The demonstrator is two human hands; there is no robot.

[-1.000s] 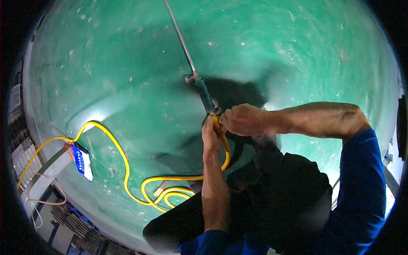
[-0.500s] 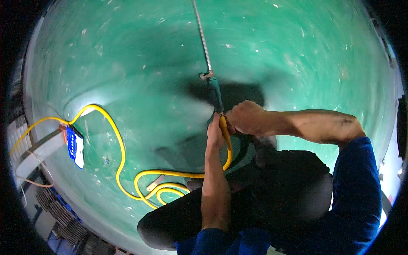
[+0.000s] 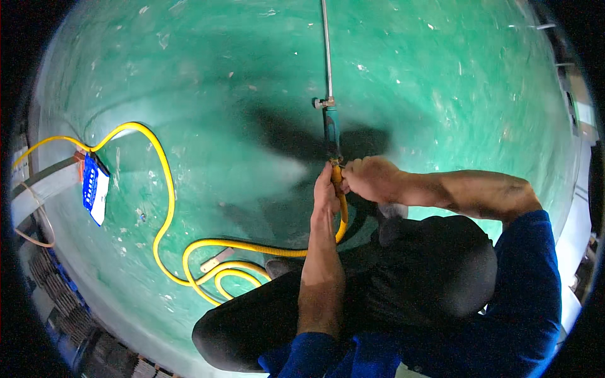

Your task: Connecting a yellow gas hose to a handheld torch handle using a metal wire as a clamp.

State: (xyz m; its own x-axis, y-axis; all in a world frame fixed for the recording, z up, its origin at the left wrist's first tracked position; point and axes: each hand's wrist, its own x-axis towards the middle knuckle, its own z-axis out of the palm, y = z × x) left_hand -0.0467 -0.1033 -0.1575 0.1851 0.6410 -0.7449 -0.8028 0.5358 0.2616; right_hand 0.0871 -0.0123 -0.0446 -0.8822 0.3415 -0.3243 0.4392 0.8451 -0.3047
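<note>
A long thin metal tube [image 3: 328,57] runs up from a green handle [image 3: 331,126], with a small valve knob [image 3: 318,103] where the two meet. Onto the handle's lower end fits a ribbed yellow hose [image 3: 169,208]. My left hand [image 3: 324,192] is closed round the hose end just below that joint. Close against the joint from the other side, my right hand [image 3: 373,178] is closed, knuckles up. Whatever its fingers pinch is mostly hidden; a small dark bit shows near the fingertips.
Beneath me curves a green, scuffed surface [image 3: 239,183]. Hose loops lie left of my bent leg, beside a light-handled tool [image 3: 216,259]. Further left, a blue and white packet [image 3: 96,189] hangs at the end of a grey beam [image 3: 47,183].
The view has shifted, and the tube now stands more upright in it. Both hands remain at the joint; my right hand's fingers have turned slightly.
</note>
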